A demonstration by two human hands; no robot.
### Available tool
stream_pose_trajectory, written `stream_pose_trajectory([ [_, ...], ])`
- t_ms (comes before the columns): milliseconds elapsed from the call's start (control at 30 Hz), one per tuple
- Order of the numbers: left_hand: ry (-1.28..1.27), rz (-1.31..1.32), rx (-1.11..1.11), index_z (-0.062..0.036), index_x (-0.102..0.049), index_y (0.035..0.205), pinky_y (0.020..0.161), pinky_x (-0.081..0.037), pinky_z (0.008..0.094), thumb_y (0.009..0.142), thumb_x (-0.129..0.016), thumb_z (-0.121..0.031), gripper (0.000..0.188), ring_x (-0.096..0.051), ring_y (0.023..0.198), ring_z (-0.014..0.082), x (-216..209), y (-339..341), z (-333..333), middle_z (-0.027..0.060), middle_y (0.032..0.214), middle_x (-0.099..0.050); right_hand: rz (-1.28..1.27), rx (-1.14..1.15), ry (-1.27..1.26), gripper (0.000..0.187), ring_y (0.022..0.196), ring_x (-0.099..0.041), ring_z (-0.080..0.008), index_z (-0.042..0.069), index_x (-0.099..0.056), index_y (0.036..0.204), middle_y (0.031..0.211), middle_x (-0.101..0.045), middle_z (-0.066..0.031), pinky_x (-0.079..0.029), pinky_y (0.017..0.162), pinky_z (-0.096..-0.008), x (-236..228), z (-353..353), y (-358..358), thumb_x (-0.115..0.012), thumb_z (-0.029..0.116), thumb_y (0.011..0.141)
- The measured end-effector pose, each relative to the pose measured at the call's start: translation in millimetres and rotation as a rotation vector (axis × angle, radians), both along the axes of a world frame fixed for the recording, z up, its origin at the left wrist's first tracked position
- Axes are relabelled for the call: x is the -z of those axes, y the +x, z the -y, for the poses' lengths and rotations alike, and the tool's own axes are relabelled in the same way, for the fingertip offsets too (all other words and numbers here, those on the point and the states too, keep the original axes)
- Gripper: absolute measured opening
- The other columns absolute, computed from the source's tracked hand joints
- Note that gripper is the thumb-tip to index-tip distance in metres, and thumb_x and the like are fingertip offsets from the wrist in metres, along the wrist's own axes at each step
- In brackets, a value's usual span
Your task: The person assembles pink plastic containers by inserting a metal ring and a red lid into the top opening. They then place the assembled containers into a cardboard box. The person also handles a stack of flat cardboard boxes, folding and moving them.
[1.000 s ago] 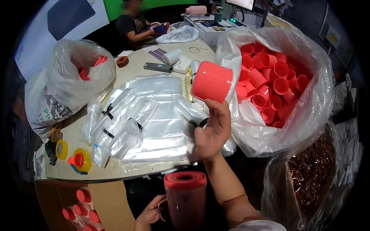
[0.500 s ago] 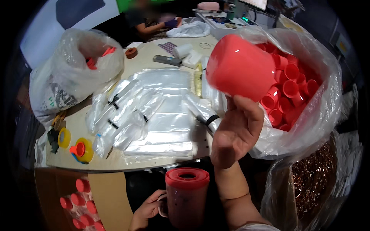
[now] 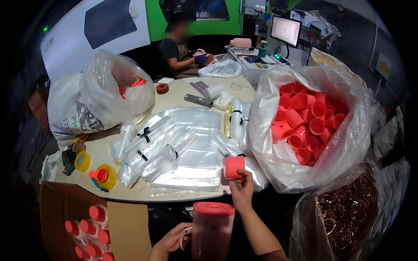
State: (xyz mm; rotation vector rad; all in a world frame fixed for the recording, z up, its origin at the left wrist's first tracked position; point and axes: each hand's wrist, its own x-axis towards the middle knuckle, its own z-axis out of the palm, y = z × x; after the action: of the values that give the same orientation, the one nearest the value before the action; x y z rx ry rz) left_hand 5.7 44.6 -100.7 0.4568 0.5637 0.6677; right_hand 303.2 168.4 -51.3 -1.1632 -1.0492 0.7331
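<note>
My left hand (image 3: 175,237) is closed round the handle of a translucent pinkish jug (image 3: 212,235) with a red lid (image 3: 213,208). The jug stands upright in front of me, below the table's near edge. Just above it and to the right, my right hand (image 3: 243,192) pinches a small red plastic cup (image 3: 235,167) between thumb and fingers. That cup is tipped on its side, over the front of the table. Many similar red cups (image 3: 317,126) fill a large clear plastic bag (image 3: 266,162) on the right.
Clear plastic sleeves (image 3: 191,148) cover the table's middle. A sack (image 3: 69,106) stands back left, with yellow tape rolls (image 3: 82,161) nearby. An open carton (image 3: 126,226) holds red-capped bottles lower left. Brown metallic rings (image 3: 348,213) fill a bag lower right. A co-worker (image 3: 174,50) sits across the table.
My right hand has brought the red cup down and away from close to my head, to just above the jug. My left hand still holds the jug's handle. The view has tilted up.
</note>
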Motion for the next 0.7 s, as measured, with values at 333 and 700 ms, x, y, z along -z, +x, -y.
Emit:
stream_pose_trajectory([
  [333, 0.028, 0.259, -0.362, -0.0155, -0.049, 0.134, 0.056, -0.042, 0.0256, 0.107, -0.043, -0.037, 0.035, -0.049, 0.063, 0.0107, -13, 0, 10, 0.0017, 0.084, -0.055, 0.410, 0.223, 0.113, 0.071, 0.114, -0.058, -0.0335, 0.003, -0.047, 0.134, 0.124, -0.056, -0.0194, -0.046, 0.099, -0.0405, -19, 13, -7, -0.083, 0.018, 0.075],
  [700, -0.031, 0.333, -0.660, -0.0175, -0.050, 0.139, 0.080, -0.053, 0.0378, 0.108, -0.042, -0.034, 0.036, -0.062, 0.098, 0.0170, -15, -16, 10, 0.0018, 0.124, -0.061, 0.127, -0.456, 0.157, 0.083, 0.122, -0.054, -0.0357, 0.000, -0.050, 0.137, 0.137, -0.054, -0.0206, -0.042, 0.105, -0.0434, -3, 149, -31, -0.060, 0.066, 0.086],
])
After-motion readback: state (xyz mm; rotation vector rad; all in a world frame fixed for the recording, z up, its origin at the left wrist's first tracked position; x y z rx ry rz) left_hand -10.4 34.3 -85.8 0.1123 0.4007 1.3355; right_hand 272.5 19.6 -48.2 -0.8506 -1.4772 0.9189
